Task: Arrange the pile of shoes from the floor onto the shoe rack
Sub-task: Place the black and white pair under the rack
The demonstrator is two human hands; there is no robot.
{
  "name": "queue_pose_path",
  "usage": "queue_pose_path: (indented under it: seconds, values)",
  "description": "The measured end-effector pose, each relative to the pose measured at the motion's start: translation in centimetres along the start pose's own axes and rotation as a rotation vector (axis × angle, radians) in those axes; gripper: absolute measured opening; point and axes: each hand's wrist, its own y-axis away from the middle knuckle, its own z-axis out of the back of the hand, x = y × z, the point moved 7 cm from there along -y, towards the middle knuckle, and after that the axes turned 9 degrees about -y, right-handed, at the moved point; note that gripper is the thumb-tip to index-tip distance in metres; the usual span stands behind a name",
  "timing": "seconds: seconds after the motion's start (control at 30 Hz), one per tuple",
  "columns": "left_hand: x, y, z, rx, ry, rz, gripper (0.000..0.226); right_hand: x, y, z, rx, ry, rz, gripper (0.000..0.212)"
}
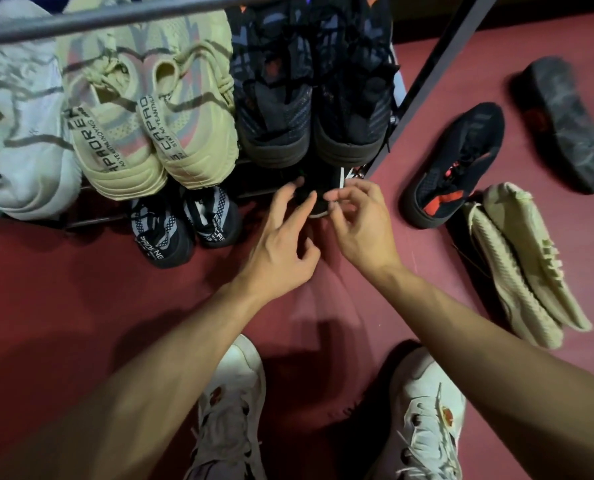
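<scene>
The shoe rack (430,64) has dark metal bars. Its upper shelf holds a white shoe (15,133), a cream pair (150,116) and a black pair (309,98). On the lower shelf stand a black-and-white patterned pair (184,226) and, to their right, a black shoe (314,183) mostly hidden under the shelf above. My left hand (285,233) reaches to this shoe's heel with fingers loosely spread, fingertips touching it. My right hand (357,220) pinches the same heel from the right with curled fingers.
On the red floor (81,306) right of the rack lie a black shoe with red lining (458,164), a black shoe sole-up (565,126) and a cream pair on its side (520,265). My own feet in white sneakers (233,393) stand below.
</scene>
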Motion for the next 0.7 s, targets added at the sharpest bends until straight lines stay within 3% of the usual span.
queue_pose_path:
  seconds: [0.13,0.3,0.47,0.57,0.7]
  values:
    - [0.6,0.4,-1.1,0.108,-0.094,-0.01,0.068,-1.0,1.6,0.8,0.086,-0.015,-0.048,0.03]
    - [0.4,2.6,-0.1,0.021,-0.108,-0.04,0.063,-0.8,2.3,3.8,0.052,-0.001,0.015,0.042]
    - [-0.5,2.8,0.5,-0.002,-0.09,-0.025,0.06,-2.8,0.3,9.8,-0.084,0.365,0.028,0.042]
    - [-1.9,2.0,0.5,0.002,-0.062,-0.032,0.058,-4.2,-1.0,12.3,-0.081,0.608,-0.034,0.047]
    - [-3.6,1.5,0.0,0.02,-0.05,-0.074,0.056,-6.4,-1.9,14.7,-0.024,0.744,-0.139,0.05]
